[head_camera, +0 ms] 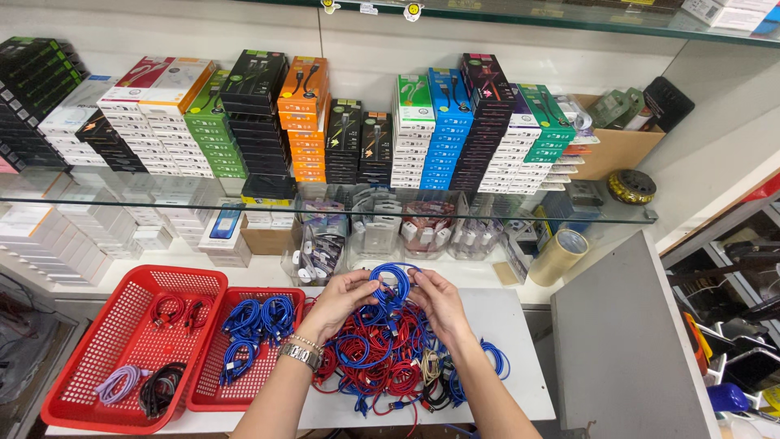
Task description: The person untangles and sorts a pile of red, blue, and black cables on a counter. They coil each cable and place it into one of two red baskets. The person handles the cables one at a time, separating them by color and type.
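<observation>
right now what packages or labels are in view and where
Stacked slim boxes: upper glass shelf, in orange, green, black, blue and white columns.
White boxes: lower shelf, left.
Clear packs: lower shelf, centre.
Brown carton: upper shelf, right.
Round tags: top shelf edge, yellow and white.

Bright, even indoor light falls from above, leaving only faint shadows under the hands (390, 305) on the white table (520, 325). The glass shelf (609, 213) carries pale reflections. Focus is sharp at centre; wide-angle distortion bends shelves and boxes (244, 114) toward the frame's edges.
</observation>
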